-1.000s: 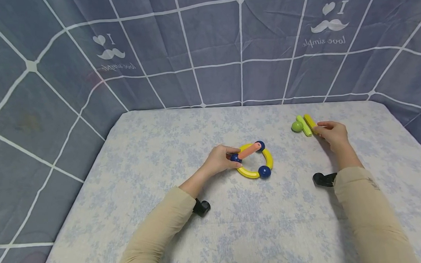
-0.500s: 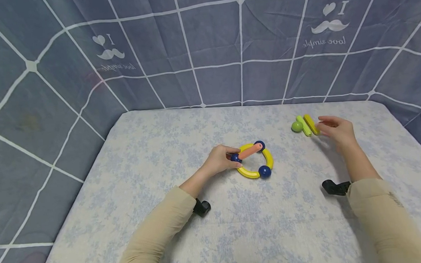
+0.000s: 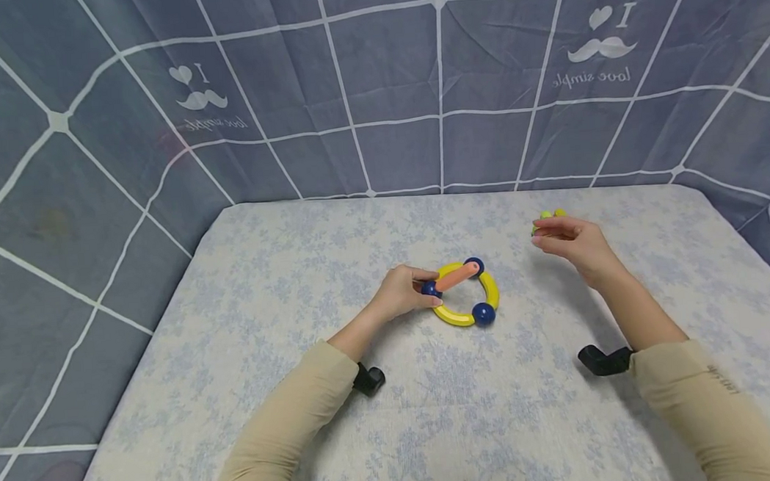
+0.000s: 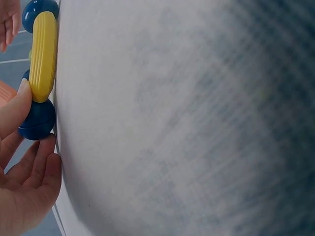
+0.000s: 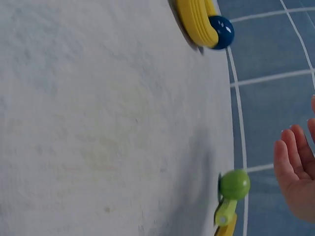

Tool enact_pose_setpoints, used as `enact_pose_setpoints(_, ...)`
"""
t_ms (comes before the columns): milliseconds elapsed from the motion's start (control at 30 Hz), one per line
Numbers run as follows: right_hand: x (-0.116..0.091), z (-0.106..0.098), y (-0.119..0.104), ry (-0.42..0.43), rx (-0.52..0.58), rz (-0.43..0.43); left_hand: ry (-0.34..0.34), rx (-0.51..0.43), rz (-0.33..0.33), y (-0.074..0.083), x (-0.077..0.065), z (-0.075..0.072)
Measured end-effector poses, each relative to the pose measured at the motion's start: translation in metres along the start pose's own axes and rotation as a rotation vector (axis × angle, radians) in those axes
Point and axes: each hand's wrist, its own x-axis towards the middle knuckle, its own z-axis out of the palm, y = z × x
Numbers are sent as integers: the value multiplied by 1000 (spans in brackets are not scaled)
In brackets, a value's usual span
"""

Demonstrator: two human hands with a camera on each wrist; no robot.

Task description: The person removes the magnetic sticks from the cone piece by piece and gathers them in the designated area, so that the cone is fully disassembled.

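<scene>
Broadly, a grey-blue curtain (image 3: 381, 71) with white grid lines hangs to the left of and behind the yellow ring (image 3: 491, 293), printed with hearts, moustaches and mirrored lettering. The table (image 3: 397, 431), pale with a faint blue floral pattern, spreads on every side of the ring and carries it.

To the ring's near left, a beige sleeve (image 3: 277, 431) slants in, a black wrist device (image 3: 369, 379) showing beside its cuff. From it the left hand (image 3: 401, 293) reaches the ring's left side and grasps the blue ball (image 3: 431, 289) there, thumb on one side and fingers on the other. A salmon stick (image 3: 456, 276) slopes up from that ball over the ring. Two more blue balls sit in the ring, one at its far side and one at its near right.

Right of the ring, and well apart from it, the right hand (image 3: 574, 247) hovers with nothing in its grasp, fingers loosely bent and apart from the thumb. Beyond it, also right of the ring, lie a green ball (image 5: 235, 184), a light green stick (image 5: 225, 211) and a yellow stick (image 5: 227, 228), mostly hidden in the head view.
</scene>
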Motion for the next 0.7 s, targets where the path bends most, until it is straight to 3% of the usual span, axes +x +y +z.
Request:
enact_pose_setpoints(233, 0, 24, -1, -51, -209, 43, 1, -3, -1, -1, 0, 1)
enact_pose_setpoints(700, -2, 64, -2, -196, -237, 55, 0, 2, 1, -3, 0, 1)
